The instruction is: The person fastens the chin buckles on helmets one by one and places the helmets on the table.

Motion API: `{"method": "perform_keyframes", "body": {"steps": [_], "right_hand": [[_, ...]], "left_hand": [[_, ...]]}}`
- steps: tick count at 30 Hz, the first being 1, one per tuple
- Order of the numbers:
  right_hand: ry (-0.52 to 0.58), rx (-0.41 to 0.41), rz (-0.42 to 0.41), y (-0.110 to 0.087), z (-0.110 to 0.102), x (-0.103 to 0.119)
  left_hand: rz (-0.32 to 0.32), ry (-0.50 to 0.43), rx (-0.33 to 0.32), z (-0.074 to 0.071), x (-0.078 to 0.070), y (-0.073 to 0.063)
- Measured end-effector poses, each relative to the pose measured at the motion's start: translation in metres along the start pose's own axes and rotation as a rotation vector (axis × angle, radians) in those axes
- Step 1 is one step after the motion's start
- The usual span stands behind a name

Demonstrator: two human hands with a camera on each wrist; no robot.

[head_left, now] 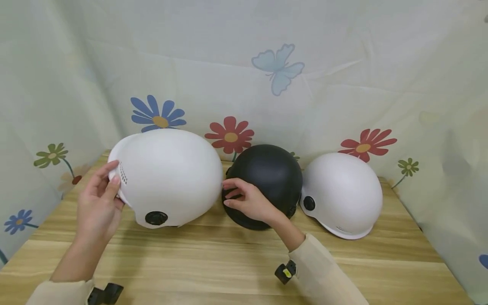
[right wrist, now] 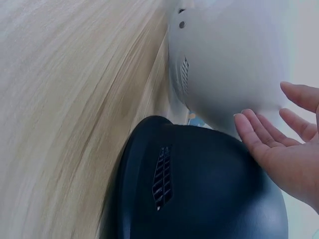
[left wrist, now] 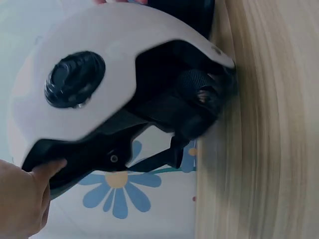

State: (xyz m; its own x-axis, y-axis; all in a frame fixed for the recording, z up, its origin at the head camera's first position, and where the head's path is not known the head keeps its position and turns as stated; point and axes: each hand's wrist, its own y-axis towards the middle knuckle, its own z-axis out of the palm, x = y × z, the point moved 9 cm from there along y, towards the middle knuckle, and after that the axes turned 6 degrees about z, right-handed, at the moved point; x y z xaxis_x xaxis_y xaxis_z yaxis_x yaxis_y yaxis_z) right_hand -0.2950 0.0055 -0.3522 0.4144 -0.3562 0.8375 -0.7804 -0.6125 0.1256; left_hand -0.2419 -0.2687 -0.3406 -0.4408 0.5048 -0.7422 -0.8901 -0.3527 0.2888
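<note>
A large white helmet [head_left: 171, 173] is tilted at the left of the table, its left end raised. My left hand [head_left: 97, 207] grips the rim at that end, thumb on the outer shell beside the small vent holes. The left wrist view shows the black inner padding [left wrist: 164, 99], a hanging chin strap [left wrist: 159, 160] and the opposite end down at the wood. My right hand [head_left: 248, 203] is at the helmet's other end, fingers loosely extended with the tips right at the shell. Behind that hand, a black helmet [head_left: 270, 173] sits on the table.
A second white helmet [head_left: 343, 195] stands to the right, against the black one. All three form a row on the wooden table [head_left: 213, 262]. A printed cloth [head_left: 213, 76] with flowers and a butterfly hangs behind and at both sides.
</note>
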Motion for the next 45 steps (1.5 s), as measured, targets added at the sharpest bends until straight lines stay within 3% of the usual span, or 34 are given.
{"method": "perform_keyframes", "body": {"steps": [7,15,22,31,45], "right_hand": [[0.031,-0.018,0.014,0.000,-0.004,-0.004],[0.086,-0.006,0.019,0.001,-0.003,-0.008],[0.104,-0.012,0.049,0.002,-0.002,-0.009],[0.118,0.004,0.065,0.003,0.003,-0.009],[0.133,0.035,0.075,-0.005,0.005,0.016]], "left_hand": [[-0.003,0.099,0.079,0.001,0.002,0.000],[-0.023,0.304,0.178,-0.001,0.003,-0.004],[-0.089,0.394,0.196,-0.008,0.010,-0.005],[-0.088,0.336,0.208,-0.013,0.014,-0.007],[-0.078,0.578,0.229,-0.021,0.014,-0.006]]}}
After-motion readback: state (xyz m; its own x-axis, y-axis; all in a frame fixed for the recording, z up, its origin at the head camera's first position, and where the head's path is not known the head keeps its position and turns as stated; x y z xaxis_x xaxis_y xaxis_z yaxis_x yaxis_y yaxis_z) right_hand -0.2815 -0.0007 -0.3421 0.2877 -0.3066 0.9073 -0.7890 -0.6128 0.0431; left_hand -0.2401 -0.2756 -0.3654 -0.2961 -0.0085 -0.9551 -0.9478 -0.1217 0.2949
